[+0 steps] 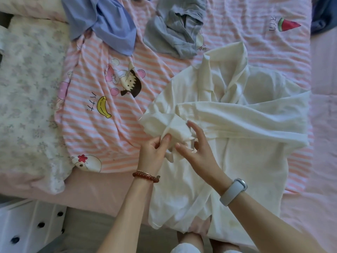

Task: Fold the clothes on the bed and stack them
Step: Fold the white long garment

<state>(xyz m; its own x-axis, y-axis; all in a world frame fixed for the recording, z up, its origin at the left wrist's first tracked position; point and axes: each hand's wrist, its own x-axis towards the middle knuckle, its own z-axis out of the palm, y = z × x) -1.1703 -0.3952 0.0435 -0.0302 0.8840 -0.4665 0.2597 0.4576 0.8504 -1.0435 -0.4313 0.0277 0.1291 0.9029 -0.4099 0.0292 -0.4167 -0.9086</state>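
Note:
A cream white robe-like garment [237,125] lies spread on the pink striped bed [237,24], its lower part hanging over the near edge. My left hand [154,152] pinches a bunched sleeve end of it between thumb and fingers. Beside it, my right hand [198,148] has spread fingers on the same bunched cloth, thumb under a fold. A blue shirt [107,21] and a grey garment [175,33] lie crumpled at the far side of the bed.
A striped quilt with cartoon prints [102,99] and a floral pillow [27,99] lie to the left. A dark garment [324,13] shows at the top right corner. A white drawer unit with dark knobs [27,227] stands at the lower left.

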